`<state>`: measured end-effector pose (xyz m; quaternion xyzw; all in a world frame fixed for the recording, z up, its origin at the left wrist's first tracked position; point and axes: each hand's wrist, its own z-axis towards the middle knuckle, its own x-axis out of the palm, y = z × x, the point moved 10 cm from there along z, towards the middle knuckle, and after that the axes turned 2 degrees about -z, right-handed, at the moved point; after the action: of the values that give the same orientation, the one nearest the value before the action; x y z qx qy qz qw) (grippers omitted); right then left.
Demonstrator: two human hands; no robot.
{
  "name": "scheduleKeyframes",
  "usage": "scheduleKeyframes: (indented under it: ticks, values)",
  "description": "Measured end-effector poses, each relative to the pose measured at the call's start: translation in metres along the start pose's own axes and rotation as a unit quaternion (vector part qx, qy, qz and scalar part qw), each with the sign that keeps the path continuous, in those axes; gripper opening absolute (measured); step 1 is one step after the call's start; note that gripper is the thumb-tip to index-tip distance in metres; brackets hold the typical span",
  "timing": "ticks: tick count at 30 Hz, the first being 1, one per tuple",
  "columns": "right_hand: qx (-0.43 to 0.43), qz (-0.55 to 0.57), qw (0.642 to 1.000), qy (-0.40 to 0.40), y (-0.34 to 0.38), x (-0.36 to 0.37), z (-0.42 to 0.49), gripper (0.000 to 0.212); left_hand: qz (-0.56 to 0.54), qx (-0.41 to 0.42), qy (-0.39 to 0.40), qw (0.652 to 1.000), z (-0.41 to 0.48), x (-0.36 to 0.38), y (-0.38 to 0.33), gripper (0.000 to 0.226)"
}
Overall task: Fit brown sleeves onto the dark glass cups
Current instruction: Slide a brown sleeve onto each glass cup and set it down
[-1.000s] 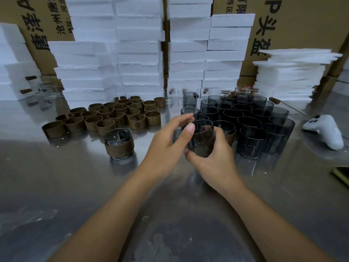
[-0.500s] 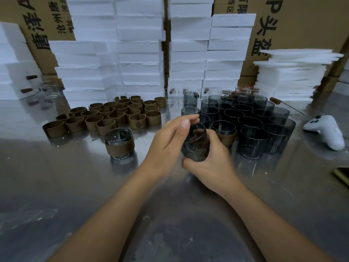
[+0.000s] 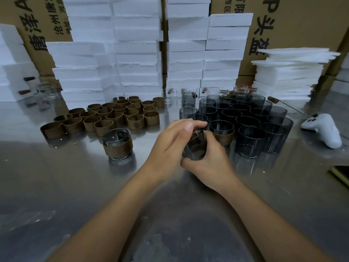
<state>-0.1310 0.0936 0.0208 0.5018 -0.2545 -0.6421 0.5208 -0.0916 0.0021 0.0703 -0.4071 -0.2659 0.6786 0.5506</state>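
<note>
Cup (image 3: 195, 146) tilts in our left hand (image 3: 170, 142) and right hand (image 3: 209, 161), both curled round it. Sleeves (image 3: 113, 116) lie left, sleeved cup (image 3: 221, 136) just behind

Looks like a packing workshop or small factory storeroom rather than a home. Told first by stock kept in bulk: tall stacks of white foam blocks (image 3: 136, 59) along the back, pushed up against large cardboard cartons (image 3: 302, 25) printed with black Chinese characters. Shown too by a pile of thin white foam sheets (image 3: 289, 72) at the right and a broad, scuffed metal surface (image 3: 56, 186) for handwork. Set out for batch assembly, with dozens of identical brown sleeves (image 3: 115, 118) on the left, rows of identical dark glass cups (image 3: 245, 114) on the right and a few clear glasses (image 3: 168, 95) behind.
</note>
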Motion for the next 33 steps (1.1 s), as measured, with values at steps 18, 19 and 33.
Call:
scheduleKeyframes:
  ticks: [18,19,33]
  values:
    - [0.052,0.007,0.992,-0.111,-0.014,-0.023,0.002,0.041,-0.004,0.033,-0.024,0.999,0.001,-0.002,-0.008,0.035]
    - [0.054,0.011,0.991,-0.119,-0.014,-0.025,0.002,0.039,0.0,0.035,-0.03,0.999,0.001,-0.004,-0.009,0.034]
    - [0.035,0.052,0.988,-0.141,-0.006,-0.032,0.0,0.036,0.035,-0.022,-0.054,0.998,0.004,-0.015,0.013,0.031]
